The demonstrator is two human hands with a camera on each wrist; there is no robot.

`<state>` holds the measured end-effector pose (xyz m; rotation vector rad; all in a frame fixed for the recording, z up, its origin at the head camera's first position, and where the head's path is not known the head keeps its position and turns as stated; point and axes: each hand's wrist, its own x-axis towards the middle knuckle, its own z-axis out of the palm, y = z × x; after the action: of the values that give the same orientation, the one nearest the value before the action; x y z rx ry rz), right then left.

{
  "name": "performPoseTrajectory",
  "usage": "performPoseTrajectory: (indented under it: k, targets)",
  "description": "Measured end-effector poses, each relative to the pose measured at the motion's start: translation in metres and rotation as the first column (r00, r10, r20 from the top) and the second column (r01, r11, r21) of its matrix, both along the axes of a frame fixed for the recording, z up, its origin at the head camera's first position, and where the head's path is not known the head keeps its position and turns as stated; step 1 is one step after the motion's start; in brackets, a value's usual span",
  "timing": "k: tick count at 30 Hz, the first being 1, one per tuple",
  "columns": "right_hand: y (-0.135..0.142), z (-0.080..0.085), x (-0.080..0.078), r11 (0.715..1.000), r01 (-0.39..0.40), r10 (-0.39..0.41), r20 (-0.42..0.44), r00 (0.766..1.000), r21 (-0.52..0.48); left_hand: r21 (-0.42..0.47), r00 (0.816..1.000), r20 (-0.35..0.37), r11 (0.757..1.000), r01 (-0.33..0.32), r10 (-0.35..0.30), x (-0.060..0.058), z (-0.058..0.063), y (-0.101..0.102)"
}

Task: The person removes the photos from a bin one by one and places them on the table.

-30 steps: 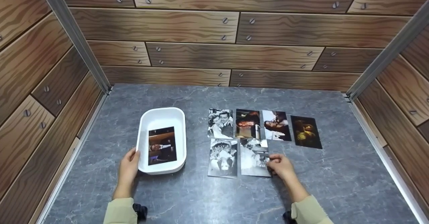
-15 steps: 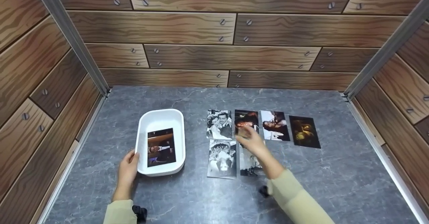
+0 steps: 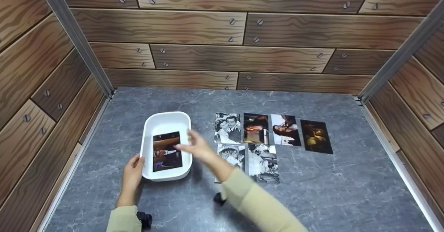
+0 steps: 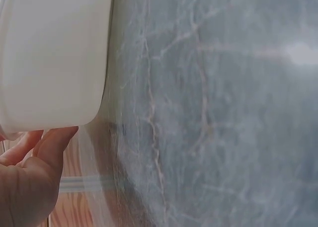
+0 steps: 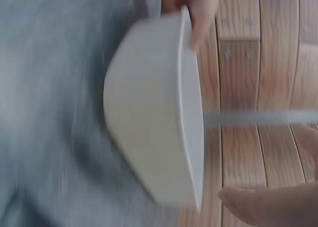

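A white plastic tub (image 3: 186, 162) stands left of centre in the head view, with a colour photo (image 3: 167, 159) lying flat inside. My left hand (image 3: 133, 173) grips the tub's left rim near the front corner; in the left wrist view its fingers (image 4: 55, 146) touch the wall. Over the tub's right rim, and blurred, is my right hand (image 3: 199, 148), thumb and fingers spread with nothing between them. Two black-and-white photos lie in the front row: one (image 3: 231, 152) partly behind my right forearm, the other (image 3: 263, 164) beside it.
Behind those, a back row holds a black-and-white photo of a couple (image 3: 227, 128), a dark orange photo (image 3: 256, 128), a photo of a reclining person (image 3: 286, 129) and a dark yellowish photo (image 3: 316, 136). Wood-patterned walls (image 3: 208, 57) enclose the grey marbled table (image 3: 347, 190).
My right hand has swept left from the front-row photo at the right, over the photos, to the tub. The left hand keeps its grip on the tub, and the photos lie as before.
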<state>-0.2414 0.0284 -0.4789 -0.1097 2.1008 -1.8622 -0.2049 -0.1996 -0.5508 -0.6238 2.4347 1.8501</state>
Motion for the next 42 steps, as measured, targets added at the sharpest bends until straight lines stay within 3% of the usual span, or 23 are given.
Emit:
performPoseTrajectory:
  k: [5,11,19,25,34,39,42]
  targets:
    - [-0.040,-0.013,0.007,0.999,0.002,0.001,0.069,0.998,-0.038,-0.016,1.000,-0.007,1.000,0.004,-0.004,0.000,0.001,0.000]
    - [-0.064,-0.033,0.003,0.998,0.064,-0.066,0.076,0.995,0.025,-0.019,1.000,-0.012,1.000,0.005,-0.005,0.001,0.000,0.000]
    - [-0.068,-0.042,-0.006,0.980,0.171,-0.188,0.196,0.962,0.098,-0.033,1.000,-0.030,0.999,0.002,-0.003,0.002,-0.001,0.000]
    - [-0.068,-0.042,-0.009,0.981,0.183,-0.193,0.280,0.940,0.061,-0.018,1.000,-0.023,1.000,-0.003,0.003,0.001,-0.001,0.000]
    - [-0.067,-0.044,-0.011,0.982,0.184,-0.187,0.303,0.934,0.039,-0.026,1.000,-0.023,1.000,-0.014,0.014,0.000,-0.003,0.001]
    - [-0.069,-0.047,-0.013,0.972,0.235,-0.229,0.333,0.915,0.022,-0.026,1.000,-0.016,1.000,-0.014,0.013,-0.001,-0.003,0.000]
    - [-0.072,-0.049,-0.014,0.961,0.275,-0.268,0.299,0.916,0.019,-0.030,1.000,-0.017,0.999,-0.012,0.012,-0.001,-0.002,0.001]
